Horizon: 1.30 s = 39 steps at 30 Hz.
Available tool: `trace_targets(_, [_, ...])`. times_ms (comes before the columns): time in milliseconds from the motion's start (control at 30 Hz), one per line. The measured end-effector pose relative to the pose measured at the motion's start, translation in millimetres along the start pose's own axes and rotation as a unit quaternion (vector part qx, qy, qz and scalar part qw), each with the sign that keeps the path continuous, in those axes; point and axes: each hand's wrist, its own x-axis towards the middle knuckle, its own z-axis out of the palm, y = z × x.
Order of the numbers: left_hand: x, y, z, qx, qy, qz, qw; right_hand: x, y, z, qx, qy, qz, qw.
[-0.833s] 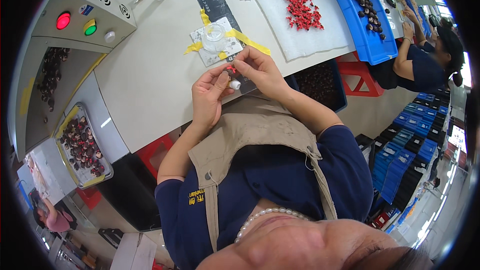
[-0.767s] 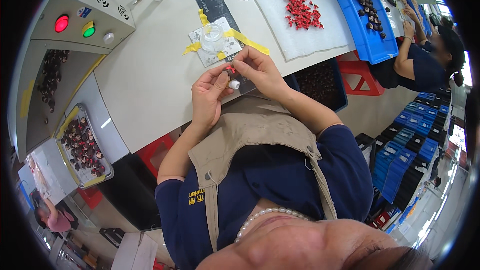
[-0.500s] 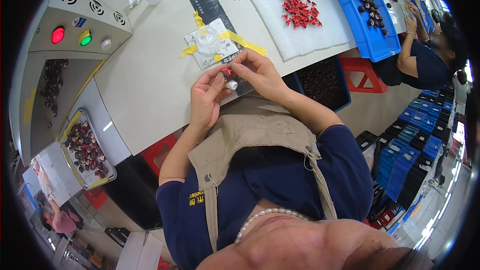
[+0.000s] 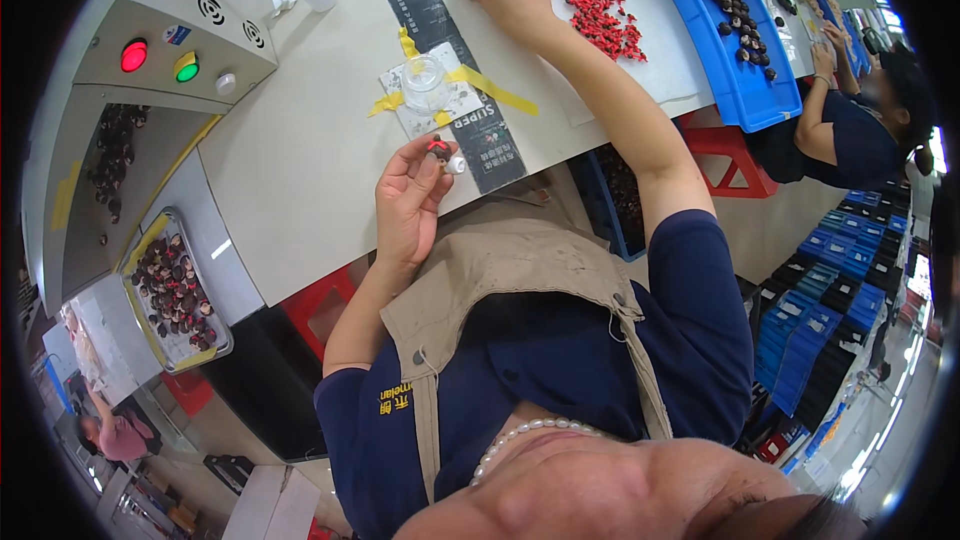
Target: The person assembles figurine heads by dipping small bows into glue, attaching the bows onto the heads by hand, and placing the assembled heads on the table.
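In my left hand, a small doll head with dark hair and a red bow-like piece is pinched between thumb and fingers. A white round-ended piece sticks out beside it, partly hidden by the fingers. My right hand is stretched out over the far part of the table, its fingers apart with nothing seen in them. It is just left of a spread of small red pieces. Closer to my left hand, a clear round dish sits on a stained card held by yellow tape.
A dark printed strip runs across the table. Dark round pieces fill part of a blue tray at right. At left stands a grey machine with lit buttons, near a metal tray of doll heads. Co-workers sit at both sides.
My right hand has left the doll head and moved far forward, beside the red pieces. My left hand keeps hold of the head, with its red piece now in plain view.
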Motion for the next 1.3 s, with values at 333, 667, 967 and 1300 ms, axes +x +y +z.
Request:
trace_targets(333, [6,-3,0,-0.012,0.011,-0.003,1.000,-75,-78,-109,0.527,-0.251,0.266,0.768])
trace_targets(667, [8,-17,-3,0.033,0.008,0.052,0.998,-100,-117,-102,0.441,-0.221,0.210,0.844])
trace_targets(967, [3,-12,2,0.032,0.001,0.056,0.998,-102,-110,-112,0.475,-0.179,0.244,0.826])
trace_targets(1300, [8,-6,-5,0.031,0.006,0.061,0.998,-91,-108,-117,0.417,-0.255,0.218,0.844])
